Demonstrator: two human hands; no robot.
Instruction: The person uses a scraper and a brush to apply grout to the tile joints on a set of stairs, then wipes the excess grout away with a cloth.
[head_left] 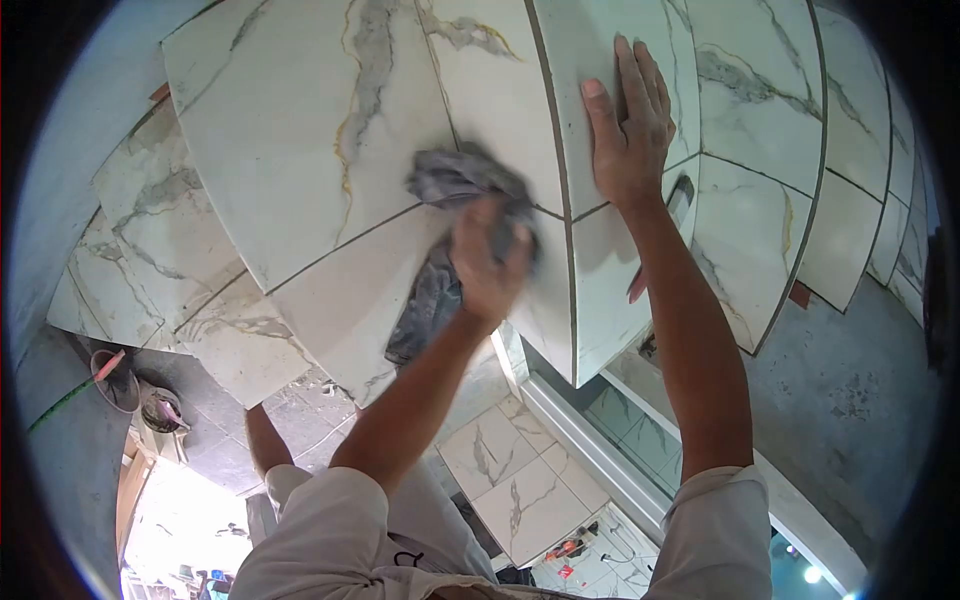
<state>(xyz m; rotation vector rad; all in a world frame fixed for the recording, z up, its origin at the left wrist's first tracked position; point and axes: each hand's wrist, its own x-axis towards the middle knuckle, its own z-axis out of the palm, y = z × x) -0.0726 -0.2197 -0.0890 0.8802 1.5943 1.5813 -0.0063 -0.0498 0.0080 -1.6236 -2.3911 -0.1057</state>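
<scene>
My left hand (487, 260) presses a crumpled dark grey cloth (430, 300) against the marble-patterned wall tiles (290, 110). Hand and cloth are both smeared by motion, and part of the cloth hangs down beside the wrist. Further right, past a vertical corner, my right hand (635, 130) lies flat on another tile (590, 60), its fingers stretched out and holding nothing. A long, thin object (681, 205) beside my right forearm is partly hidden, and I cannot make out its kind.
Another person's arm (265, 440) shows at lower left. Near it stand a bucket (117, 385) and a second container (160, 410). Below are floor tiles (515, 500), a white frame (590, 435) and small tools (575, 545). Bare plaster (850, 380) borders the tiles at right.
</scene>
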